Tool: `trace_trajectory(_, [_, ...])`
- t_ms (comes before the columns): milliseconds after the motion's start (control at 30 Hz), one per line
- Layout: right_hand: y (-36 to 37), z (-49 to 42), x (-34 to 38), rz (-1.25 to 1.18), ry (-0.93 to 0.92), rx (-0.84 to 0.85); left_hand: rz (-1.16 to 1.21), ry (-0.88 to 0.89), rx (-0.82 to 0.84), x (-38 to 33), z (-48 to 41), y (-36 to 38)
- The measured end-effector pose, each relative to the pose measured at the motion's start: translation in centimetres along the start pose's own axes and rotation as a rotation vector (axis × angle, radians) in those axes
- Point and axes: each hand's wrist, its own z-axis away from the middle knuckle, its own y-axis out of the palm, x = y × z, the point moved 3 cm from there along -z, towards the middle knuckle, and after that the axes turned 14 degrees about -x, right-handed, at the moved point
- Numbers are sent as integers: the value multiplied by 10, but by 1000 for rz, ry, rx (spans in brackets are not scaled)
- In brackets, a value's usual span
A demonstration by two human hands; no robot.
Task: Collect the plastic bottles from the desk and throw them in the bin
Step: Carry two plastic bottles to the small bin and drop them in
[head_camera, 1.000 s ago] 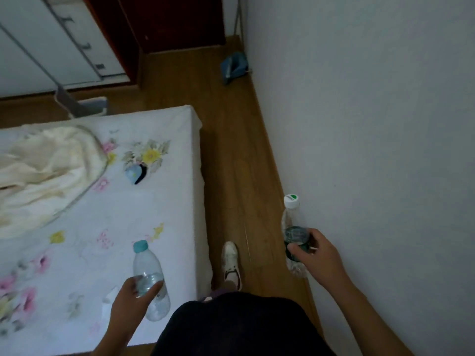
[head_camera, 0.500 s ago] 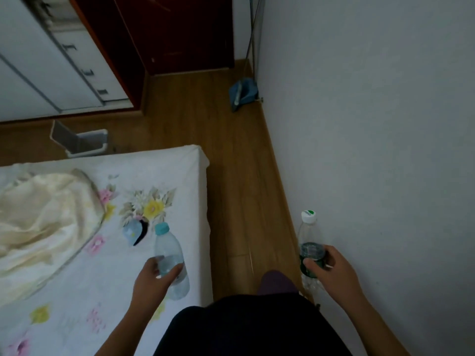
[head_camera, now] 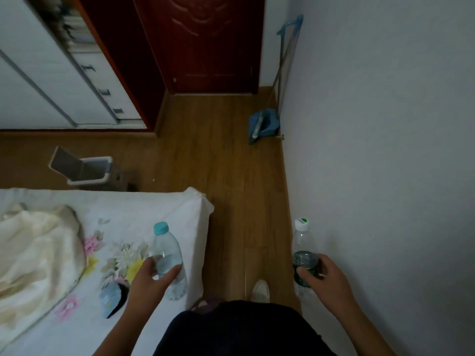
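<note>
Your left hand (head_camera: 151, 281) is wrapped around the blue-capped bottle (head_camera: 168, 255) at lower centre, over the bed (head_camera: 144, 204) corner. Your right hand (head_camera: 325, 276) grips the green-labelled bottle (head_camera: 303, 255) by the wall (head_camera: 385, 150). The bin (head_camera: 87, 170) sits mid-left, lid up, beyond the bed's far edge, which hides its base. Wooden floor (head_camera: 231, 155), dark door (head_camera: 205, 42) up top, dustpan (head_camera: 263, 125) in the corner. Bin contents: can't tell.

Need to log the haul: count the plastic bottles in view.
2. The blue-capped bottle is in the left hand over the bed's edge; the green-labelled bottle is in the right hand by the wall.
</note>
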Motion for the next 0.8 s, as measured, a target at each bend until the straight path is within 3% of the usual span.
trace_trajectory(167, [33,-103,106,61,-141,144,89,-151,-137,-23,-41,1])
trace_trajectory(400, [85,-228,229,87,-248,203,99,-272,-245,-54,-141,18])
trace_trajectory(533, [100,-287,269,99,-215,168,78,-262,-194,-99,-218,40])
trace_trajectory(800, [94,-384,319,38,-122,24,155,-60,51,-259,-372,88])
